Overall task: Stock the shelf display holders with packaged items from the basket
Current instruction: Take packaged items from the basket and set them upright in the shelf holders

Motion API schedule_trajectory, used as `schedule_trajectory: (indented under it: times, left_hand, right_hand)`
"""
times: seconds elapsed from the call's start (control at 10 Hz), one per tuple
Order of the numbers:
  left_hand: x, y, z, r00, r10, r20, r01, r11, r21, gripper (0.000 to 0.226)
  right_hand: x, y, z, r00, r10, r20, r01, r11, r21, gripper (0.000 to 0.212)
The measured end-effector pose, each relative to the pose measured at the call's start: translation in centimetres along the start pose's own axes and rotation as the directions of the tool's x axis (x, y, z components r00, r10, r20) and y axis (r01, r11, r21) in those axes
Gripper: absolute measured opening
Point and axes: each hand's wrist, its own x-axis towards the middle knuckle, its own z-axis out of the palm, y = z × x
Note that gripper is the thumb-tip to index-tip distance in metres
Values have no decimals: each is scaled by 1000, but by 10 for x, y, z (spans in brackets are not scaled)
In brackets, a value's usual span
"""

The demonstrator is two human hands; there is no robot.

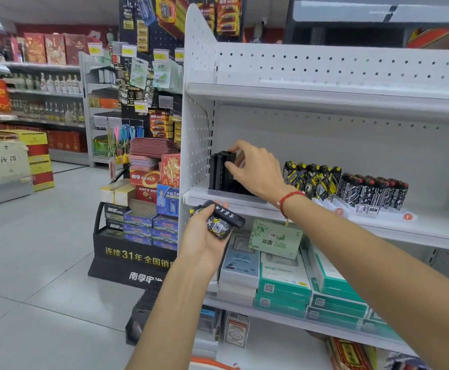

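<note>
A black display holder (219, 170) stands at the left end of the white middle shelf (244, 201). My right hand (255, 169) reaches over it, thumb and fingertips pinching a slim black item at the holder's top. Below, in front of the shelf edge, my left hand (204, 233) grips a small bunch of black packaged items (222, 218) with white and yellow print. Further right on the same shelf stand filled holders: yellow-and-black items (311, 180) and black-and-white patterned ones (372, 190). An orange rim (212, 364) shows at the bottom edge; whether it is the basket I cannot tell.
The shelf below holds green and white boxes (284, 276). A black battery display stand (140, 209) rises just left of the white perforated shelf end panel (195, 124). Grey tiled aisle floor (44, 249) stretches left toward shelves of bottles and red boxes (44, 84).
</note>
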Motion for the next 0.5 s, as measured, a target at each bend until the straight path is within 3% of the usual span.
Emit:
schedule_trajectory:
  times: [0.1,0.4,0.5]
  left_hand:
    - [0,3,-2,1000,7,5,-7,1000,-4,11]
    - [1,0,-3,998,32,47,-35,998,59,14]
    - [3,-4,-5,997,60,49,-63,995,77,17]
  right_hand:
    - [-3,-3,2,999,4,51,-9,995,104,25]
    - [-4,1,-2,987,73,141,-68,997,-39,42]
    - [-21,-8,-23,969,212,130,-227,967,114,34]
